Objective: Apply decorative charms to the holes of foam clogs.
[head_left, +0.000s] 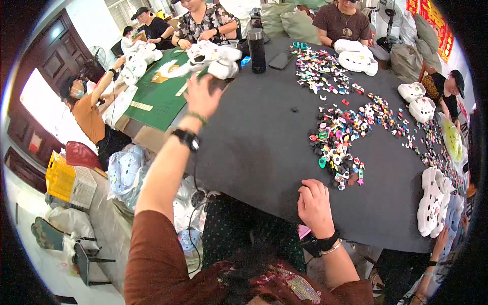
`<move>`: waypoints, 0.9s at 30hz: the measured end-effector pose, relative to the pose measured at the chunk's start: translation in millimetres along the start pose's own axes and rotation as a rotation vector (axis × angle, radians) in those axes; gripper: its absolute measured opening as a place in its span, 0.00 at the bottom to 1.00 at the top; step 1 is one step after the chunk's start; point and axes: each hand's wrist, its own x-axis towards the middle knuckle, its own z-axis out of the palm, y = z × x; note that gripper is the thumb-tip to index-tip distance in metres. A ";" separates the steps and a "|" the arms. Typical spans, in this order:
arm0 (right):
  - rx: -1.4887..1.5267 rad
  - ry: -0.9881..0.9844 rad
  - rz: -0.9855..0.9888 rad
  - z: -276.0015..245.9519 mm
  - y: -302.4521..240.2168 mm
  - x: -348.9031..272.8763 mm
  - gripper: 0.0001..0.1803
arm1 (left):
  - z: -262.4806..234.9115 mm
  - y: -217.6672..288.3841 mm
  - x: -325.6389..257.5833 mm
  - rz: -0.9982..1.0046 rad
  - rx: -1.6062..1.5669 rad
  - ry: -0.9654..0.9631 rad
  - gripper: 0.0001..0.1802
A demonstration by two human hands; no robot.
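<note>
My left hand [202, 96] is stretched out over the far left side of the dark table [249, 142], fingers spread and holding nothing. Just beyond its fingertips sits a pile of white clogs [222, 69], some with coloured charms on them. Whether the fingertips touch the nearest clog is hard to tell. At the table's near edge rests my right hand [314, 206], its fingers curled in. No object shows in it, though its palm is hidden. The heap of small colourful shoe charms [335, 134] lies just beyond this hand.
A black tumbler [256, 51] and a phone [281, 61] stand and lie at the far edge. White clogs [432, 203] rest on the right, others [358, 61] farther back. A green cutting mat [155, 101] covers the left table. Several people work around the tables.
</note>
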 end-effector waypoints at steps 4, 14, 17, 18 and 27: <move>-0.010 -0.002 -0.010 -1.7 -1.0 0.5 0.11 | -4.3 30.0 -104.7 0.055 -0.086 -0.167 0.32; -0.001 0.050 -0.043 1.8 3.4 -5.2 0.12 | 24.2 35.8 -197.8 0.077 0.003 -0.127 0.30; 0.079 0.076 -0.086 -3.4 11.6 -4.5 0.12 | 20.1 46.4 -190.9 0.084 0.045 -0.155 0.27; 0.197 0.051 -0.036 4.7 18.1 -7.4 0.10 | 22.5 40.4 -193.7 0.100 0.067 -0.146 0.26; -0.462 0.485 0.255 -182.1 142.9 -43.2 0.11 | 27.1 26.9 -192.7 0.064 0.096 -0.217 0.28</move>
